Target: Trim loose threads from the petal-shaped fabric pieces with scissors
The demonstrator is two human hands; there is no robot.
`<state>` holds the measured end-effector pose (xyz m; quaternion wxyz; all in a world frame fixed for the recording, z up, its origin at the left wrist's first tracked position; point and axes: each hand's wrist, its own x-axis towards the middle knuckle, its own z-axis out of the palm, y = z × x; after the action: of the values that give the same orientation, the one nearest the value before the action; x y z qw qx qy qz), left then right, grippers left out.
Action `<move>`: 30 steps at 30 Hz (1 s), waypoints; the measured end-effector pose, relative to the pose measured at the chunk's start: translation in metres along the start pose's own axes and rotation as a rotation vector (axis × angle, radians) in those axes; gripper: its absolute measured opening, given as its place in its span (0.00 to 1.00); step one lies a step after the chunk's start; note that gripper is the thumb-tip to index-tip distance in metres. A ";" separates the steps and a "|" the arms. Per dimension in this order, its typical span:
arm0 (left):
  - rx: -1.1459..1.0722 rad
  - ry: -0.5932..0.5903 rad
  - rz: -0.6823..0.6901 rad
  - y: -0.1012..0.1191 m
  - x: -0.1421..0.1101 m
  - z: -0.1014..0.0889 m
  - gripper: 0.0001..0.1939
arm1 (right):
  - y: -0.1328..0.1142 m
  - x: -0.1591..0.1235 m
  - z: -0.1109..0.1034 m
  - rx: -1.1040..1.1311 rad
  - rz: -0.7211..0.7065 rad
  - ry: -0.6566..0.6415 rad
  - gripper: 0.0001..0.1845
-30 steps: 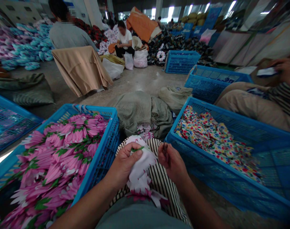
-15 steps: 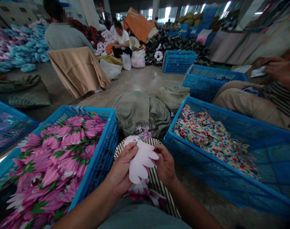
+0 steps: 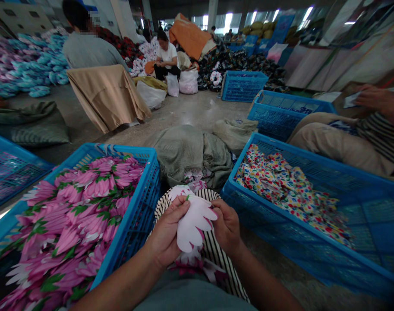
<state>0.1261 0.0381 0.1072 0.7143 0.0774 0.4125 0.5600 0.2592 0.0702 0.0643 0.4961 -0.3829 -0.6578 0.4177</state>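
A white petal-shaped fabric piece (image 3: 193, 224) with pink edges hangs over my lap, its pale side facing me. My left hand (image 3: 167, 229) pinches it at the upper left, thumb on top, beside a small bit of green. At the upper right corner, my right hand (image 3: 227, 226) has its fingers closed at the edge of the same piece; whether they also grip something tiny cannot be made out. More pink and white petal pieces (image 3: 212, 273) rest on my striped trousers (image 3: 216, 252) below and behind the hands.
To the left a blue crate (image 3: 130, 151) holds many pink fabric petals (image 3: 83, 216) with green tips. A blue crate (image 3: 300, 216) on the right contains colourful printed fabric (image 3: 281, 181). Grey-green sacks (image 3: 180, 147) lie ahead. A co-worker in striped clothing (image 3: 378, 134) sits at right.
The fabric piece has shifted slightly right and down, tilting a little, and both hands stay on it. The co-worker's hands at the right have moved slightly.
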 end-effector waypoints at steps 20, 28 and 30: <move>0.050 0.142 0.150 -0.014 0.018 -0.002 0.10 | 0.007 -0.006 0.015 0.641 0.557 -0.150 0.16; 0.129 0.117 0.222 -0.020 0.022 -0.006 0.13 | 0.000 -0.002 0.020 0.657 0.671 -0.092 0.14; 0.121 0.110 0.193 -0.021 0.023 -0.009 0.11 | 0.000 -0.004 0.020 0.721 0.698 -0.054 0.15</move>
<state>0.1360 0.0471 0.0779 0.6275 0.1286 0.4748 0.6035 0.2403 0.0633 0.0594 0.4105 -0.3734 -0.3170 0.7692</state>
